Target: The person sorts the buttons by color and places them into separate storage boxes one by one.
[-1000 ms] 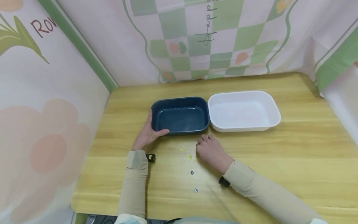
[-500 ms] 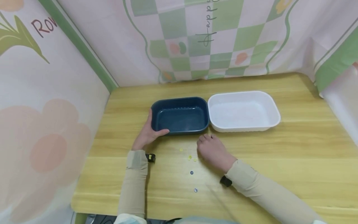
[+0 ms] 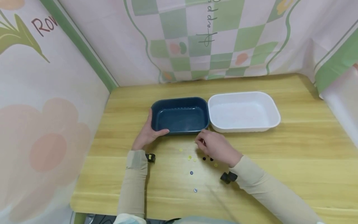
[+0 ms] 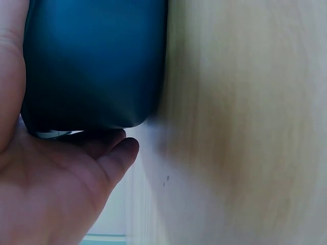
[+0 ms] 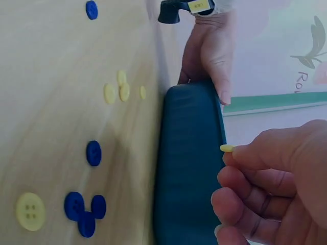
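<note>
A dark blue plastic basin [image 3: 181, 119] stands on the table, its inside bare. My left hand [image 3: 146, 134] holds its near left corner, thumb along the front rim and fingers along the left side. In the right wrist view, the thumb and index finger of my right hand [image 5: 276, 178] pinch a small yellow button [image 5: 226, 148] right at the basin's rim. Below lie several more buttons, among them a large yellow button [image 5: 30, 212] with holes, a cluster of blue buttons [image 5: 87, 223] and a group of small yellow buttons [image 5: 123, 92].
A white basin [image 3: 244, 112] stands against the right end of the blue one. Two single blue buttons, one a blue button [image 3: 191, 173] and one a paler button [image 3: 195, 190], lie toward the front of the wooden table [image 3: 307, 149]. Patterned curtains [image 3: 181, 37] hang behind.
My right hand has come up off the table to the blue basin's front rim, with a yellow button in its fingertips. Dark and yellow buttons formerly hidden by it now show. My left hand stays put.
</note>
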A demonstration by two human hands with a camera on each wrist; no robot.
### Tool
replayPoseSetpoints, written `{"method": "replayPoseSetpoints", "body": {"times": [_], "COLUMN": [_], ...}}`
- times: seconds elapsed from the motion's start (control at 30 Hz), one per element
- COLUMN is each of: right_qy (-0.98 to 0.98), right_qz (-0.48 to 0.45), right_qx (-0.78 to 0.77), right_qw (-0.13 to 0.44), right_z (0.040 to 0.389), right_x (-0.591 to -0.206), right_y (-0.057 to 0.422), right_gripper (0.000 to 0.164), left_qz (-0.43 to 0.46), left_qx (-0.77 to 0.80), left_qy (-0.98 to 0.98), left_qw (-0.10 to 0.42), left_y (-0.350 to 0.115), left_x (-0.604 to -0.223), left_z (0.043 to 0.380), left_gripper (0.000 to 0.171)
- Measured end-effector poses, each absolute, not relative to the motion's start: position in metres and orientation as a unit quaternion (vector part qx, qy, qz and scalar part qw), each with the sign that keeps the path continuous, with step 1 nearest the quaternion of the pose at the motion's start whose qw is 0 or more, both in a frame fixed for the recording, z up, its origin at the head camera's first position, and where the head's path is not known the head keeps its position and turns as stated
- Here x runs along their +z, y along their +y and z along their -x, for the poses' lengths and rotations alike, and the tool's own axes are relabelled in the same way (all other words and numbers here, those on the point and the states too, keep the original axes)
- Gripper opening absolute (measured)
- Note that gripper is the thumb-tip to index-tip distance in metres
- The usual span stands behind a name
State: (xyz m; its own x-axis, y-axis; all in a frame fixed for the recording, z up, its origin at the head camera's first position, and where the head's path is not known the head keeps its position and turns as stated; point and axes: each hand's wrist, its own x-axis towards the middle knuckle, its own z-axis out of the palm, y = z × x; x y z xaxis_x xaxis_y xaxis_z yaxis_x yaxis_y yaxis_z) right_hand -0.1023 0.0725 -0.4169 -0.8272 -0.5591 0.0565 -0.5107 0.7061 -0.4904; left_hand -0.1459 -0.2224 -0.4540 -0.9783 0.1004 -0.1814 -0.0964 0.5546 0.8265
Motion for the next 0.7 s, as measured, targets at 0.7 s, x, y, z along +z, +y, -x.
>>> {"method": "replayPoseSetpoints", "body": {"times": [0.7], "right_qy": [0.879], "right_qz": [0.201], "right_qx": [-0.426], "right_qw": [0.076], "right_z": [0.124], "right_x": [-0.408], "right_y": [0.074], "right_gripper": [0.014], "left_qz": [-0.005], "left_qx": [0.471], "left_qy": [0.876], "left_qw": [0.102], "left_y": [-0.223], "left_x": [-0.455], "left_z": [0.145], "left_gripper": [0.123]}}
